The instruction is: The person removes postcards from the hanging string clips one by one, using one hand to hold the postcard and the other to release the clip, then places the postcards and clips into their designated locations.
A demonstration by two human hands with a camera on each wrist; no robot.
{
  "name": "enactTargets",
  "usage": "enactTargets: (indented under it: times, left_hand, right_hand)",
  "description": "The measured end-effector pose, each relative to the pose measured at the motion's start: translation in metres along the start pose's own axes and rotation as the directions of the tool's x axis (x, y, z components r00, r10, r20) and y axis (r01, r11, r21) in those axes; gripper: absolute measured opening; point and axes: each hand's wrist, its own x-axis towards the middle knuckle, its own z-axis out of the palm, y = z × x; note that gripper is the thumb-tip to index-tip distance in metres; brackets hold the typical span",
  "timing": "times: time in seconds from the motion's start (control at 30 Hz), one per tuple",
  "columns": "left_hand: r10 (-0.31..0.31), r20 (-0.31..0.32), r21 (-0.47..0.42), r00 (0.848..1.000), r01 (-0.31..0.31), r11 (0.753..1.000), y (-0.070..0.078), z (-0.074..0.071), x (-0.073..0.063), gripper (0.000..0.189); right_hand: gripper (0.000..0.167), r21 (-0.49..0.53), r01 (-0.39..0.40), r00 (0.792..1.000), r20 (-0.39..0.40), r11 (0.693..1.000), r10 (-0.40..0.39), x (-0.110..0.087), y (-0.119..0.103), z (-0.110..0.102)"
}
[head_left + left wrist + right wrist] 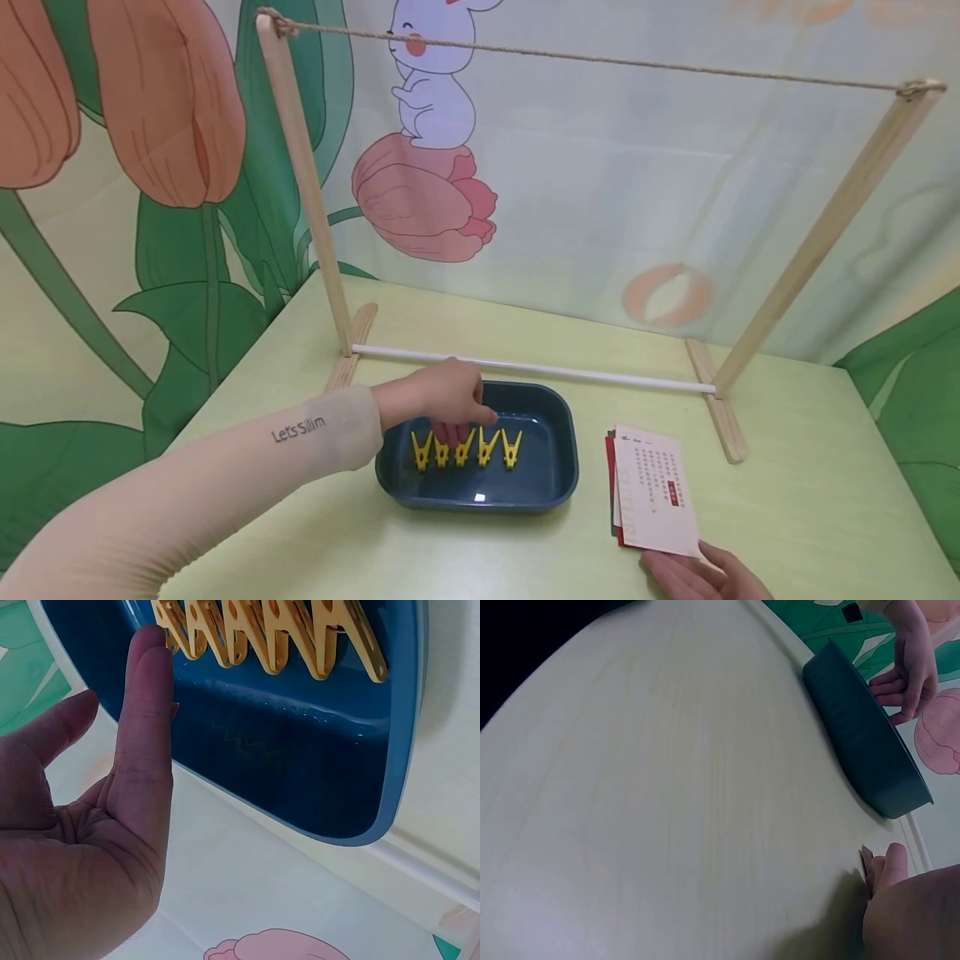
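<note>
My left hand reaches down into a dark blue basin, fingers pointing at a row of several yellow clothespins. The left wrist view shows the fingers straight and the thumb held apart, fingertips beside the end clothespin; no clothespin is pinched. On the right, my right hand holds the near edge of a small stack of cards, thumb at the corner. The top card is pale with printed characters; red and green edges show beneath. In the right wrist view the right hand hides most of the stack.
Behind the basin stands a wooden frame with a left post, a right post, a twine line strung across the top and a white rod low down. A printed cloth hangs behind the table.
</note>
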Motion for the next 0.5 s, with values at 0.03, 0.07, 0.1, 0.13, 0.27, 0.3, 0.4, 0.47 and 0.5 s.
enactTargets:
  times: [0.03,0.07,0.1,0.13,0.27,0.3,0.4,0.47,0.5]
  left_hand:
    - [-0.003,0.001,-0.005,1.0,0.003,1.0,0.0,0.0,0.0,0.034]
    - [-0.004,0.002,-0.009,1.0,0.004,1.0,0.0,0.0,0.0,0.034]
    - [-0.004,0.002,-0.014,1.0,0.004,1.0,0.0,-0.001,-0.001,0.033]
    - [-0.002,0.0,-0.017,1.0,0.002,1.0,0.0,-0.001,-0.001,0.033]
    - [0.01,-0.007,-0.038,1.0,-0.01,0.999,-0.001,-0.003,-0.004,0.033]
    - [0.015,-0.011,-0.044,1.0,-0.015,0.999,-0.001,-0.004,-0.005,0.032]
    - [0.017,-0.029,-0.057,0.999,-0.018,0.998,-0.004,-0.006,-0.01,0.03]
    - [0.028,-0.044,-0.064,0.999,-0.031,0.997,-0.009,-0.007,-0.014,0.029]
    - [0.035,-0.053,-0.07,0.998,-0.039,0.997,-0.011,-0.008,-0.016,0.028]
  right_hand:
    - [0.058,0.004,0.003,1.0,-0.025,1.0,-0.003,-0.001,0.003,0.002]
    - [0.059,-0.001,0.006,1.0,-0.03,1.0,-0.006,-0.003,0.005,0.003]
    - [0.059,-0.003,0.007,0.999,-0.035,1.0,-0.007,-0.004,0.006,0.003]
    - [0.06,-0.01,0.008,0.999,-0.036,1.0,-0.009,-0.004,0.007,0.005]
    - [0.059,-0.012,0.013,0.999,-0.029,1.0,-0.013,-0.006,0.007,0.007]
    - [0.058,-0.013,0.011,1.0,-0.029,1.0,-0.011,-0.006,0.007,0.007]
    - [0.059,-0.037,0.007,1.0,-0.025,0.999,-0.008,-0.006,0.006,0.008]
    - [0.059,-0.034,-0.011,1.0,0.008,0.999,0.012,0.002,0.003,-0.001]
    - [0.059,-0.042,-0.007,1.0,0.005,0.999,0.007,0.004,0.003,-0.001]
